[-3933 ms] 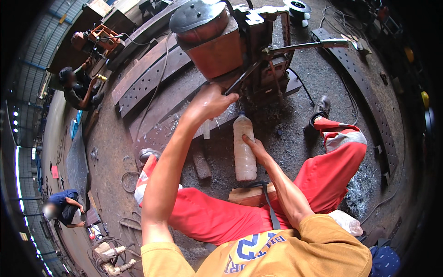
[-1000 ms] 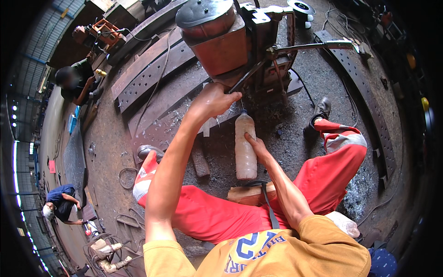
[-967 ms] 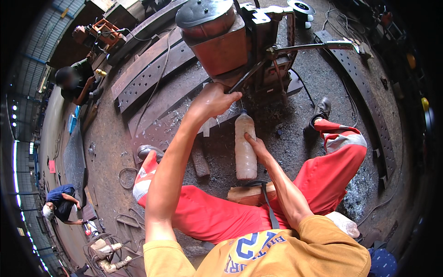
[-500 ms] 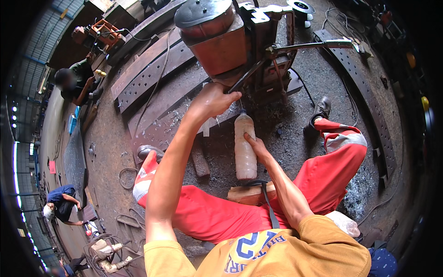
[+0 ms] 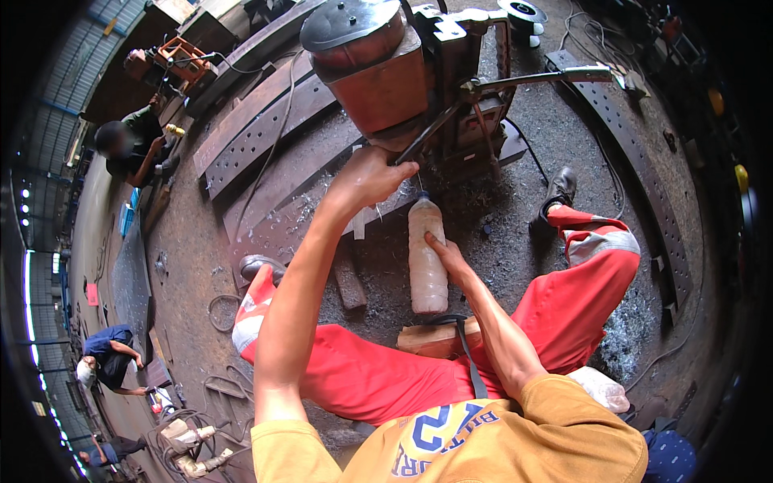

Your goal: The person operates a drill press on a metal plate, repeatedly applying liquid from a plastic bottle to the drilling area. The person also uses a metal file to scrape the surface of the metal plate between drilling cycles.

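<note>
My left hand is closed around the end of a dark lever on a drilling machine. The machine has a boxy, worn reddish-brown motor housing with a black cap. Below and to the right of that hand, my right hand grips the side of a cloudy plastic bottle. The bottle points away from me, its blue-capped nozzle close under the machine. A thin stream or tube shows above the nozzle; I cannot tell which. The drill's tip is hidden behind my left hand and the housing.
Drilled steel plates lie under and left of the machine. Another long perforated plate runs along the right. Metal shavings litter the floor. A wooden block lies between my legs. Cables trail about; other people work at the left.
My hands, the lever and the bottle stay nearly in place. At the lower left, a distant person has come slightly further into view.
</note>
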{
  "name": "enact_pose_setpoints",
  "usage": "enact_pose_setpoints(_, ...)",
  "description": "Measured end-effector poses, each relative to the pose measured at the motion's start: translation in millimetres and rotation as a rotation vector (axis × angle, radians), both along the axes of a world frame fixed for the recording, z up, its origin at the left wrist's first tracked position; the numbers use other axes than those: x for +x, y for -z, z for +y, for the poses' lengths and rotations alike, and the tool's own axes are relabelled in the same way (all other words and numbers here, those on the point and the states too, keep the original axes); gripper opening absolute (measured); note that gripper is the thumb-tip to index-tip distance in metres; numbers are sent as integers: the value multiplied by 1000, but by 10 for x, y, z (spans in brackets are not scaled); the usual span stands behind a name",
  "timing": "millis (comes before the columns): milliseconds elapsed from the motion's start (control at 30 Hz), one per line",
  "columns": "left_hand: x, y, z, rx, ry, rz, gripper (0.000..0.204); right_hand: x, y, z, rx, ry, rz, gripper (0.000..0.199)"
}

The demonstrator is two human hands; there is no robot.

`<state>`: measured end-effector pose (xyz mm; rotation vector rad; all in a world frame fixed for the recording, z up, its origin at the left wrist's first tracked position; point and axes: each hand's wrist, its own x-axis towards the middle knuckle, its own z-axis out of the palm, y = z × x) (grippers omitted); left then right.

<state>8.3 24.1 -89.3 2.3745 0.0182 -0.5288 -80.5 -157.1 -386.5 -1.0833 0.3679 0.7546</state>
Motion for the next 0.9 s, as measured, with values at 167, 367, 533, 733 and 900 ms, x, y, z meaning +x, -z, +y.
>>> enact_pose_setpoints(167, -10, 10, 2, -9, -6, -8, 52, 3, 3, -5, -9, -10, -3, 62)
enact_pose_setpoints(367, 15, 83, 18, -43, -11, -12, 51, 14, 120, -23, 16, -26, 5, 64)
enact_pose_setpoints(533, 11, 76, 15, -14, -3, -12, 50, 0, 46, -17, 4, -26, -3, 65)
enact_pose_setpoints(733, -5, 51, 6, -24, -42, 18, 49, 7, 63, -26, 25, -25, -1, 65)
enact_pose_setpoints(900, 6, 52, -9, -22, -35, 16, 48, 18, 121, -41, 17, -28, -5, 64)
